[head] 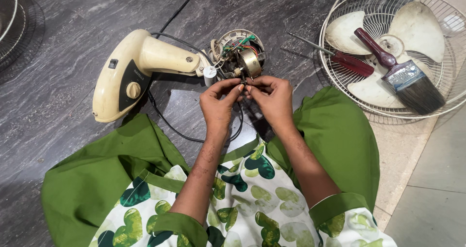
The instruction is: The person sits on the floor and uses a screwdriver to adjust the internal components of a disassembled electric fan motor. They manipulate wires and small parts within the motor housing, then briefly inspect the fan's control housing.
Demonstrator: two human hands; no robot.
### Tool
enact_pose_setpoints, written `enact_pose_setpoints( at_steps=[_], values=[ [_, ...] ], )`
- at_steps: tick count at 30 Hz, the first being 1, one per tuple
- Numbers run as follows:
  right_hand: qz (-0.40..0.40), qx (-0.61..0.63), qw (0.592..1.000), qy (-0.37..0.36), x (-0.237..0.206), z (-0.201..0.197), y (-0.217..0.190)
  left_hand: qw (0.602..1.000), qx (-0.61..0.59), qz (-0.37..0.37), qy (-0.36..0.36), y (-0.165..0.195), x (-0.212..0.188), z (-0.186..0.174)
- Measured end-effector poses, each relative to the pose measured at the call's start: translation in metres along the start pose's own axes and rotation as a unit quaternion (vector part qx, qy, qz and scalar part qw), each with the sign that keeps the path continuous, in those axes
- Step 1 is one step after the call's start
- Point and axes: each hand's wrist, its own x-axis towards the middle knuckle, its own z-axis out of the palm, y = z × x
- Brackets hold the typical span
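Where the cream plastic fan body [131, 72] lies on the dark stone floor [63, 38], its exposed brass-coloured motor [245, 60] faces the person: left hand [219, 101] and right hand [273, 97], fingertips pinched together on the motor's small front shaft; red-handled screwdriver [340, 57] and paintbrush [400, 74] in the wire fan guard [340, 104]

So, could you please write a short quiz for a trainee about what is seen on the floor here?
1. True or false: both hands, left hand and right hand, meet at the shaft of the open fan motor.
2. What lies in the wire fan guard? A) blade, brush, screwdriver B) hammer C) pliers
3. What colour is the fan base?

Key: 1 true; 2 A, the fan blade, paintbrush and screwdriver; 3 cream.
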Motion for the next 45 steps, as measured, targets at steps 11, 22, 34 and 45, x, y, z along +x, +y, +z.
enact_pose_setpoints(
  at_steps=[11, 22, 34, 45],
  values=[
    [0.006, 0.02, 1.0, -0.012, 0.0, 0.0, 0.0, 1.0, -0.025, -0.015, -0.008, -0.001, 0.003, -0.002],
    [0.001, 0.036, 0.999, -0.02, 0.004, 0.0, 0.004, 0.998, -0.057, 0.013, -0.021, -0.004, 0.001, -0.002],
    [0.002, 0.034, 0.999, -0.02, 0.004, 0.001, 0.0, 0.999, -0.009, 0.033, 0.018, 0.003, -0.012, 0.004],
    [0.0, 0.032, 0.999, -0.02, 0.004, 0.002, -0.003, 0.987, -0.16, 0.008, 0.028, -0.004, -0.001, 0.01]
  ],
)
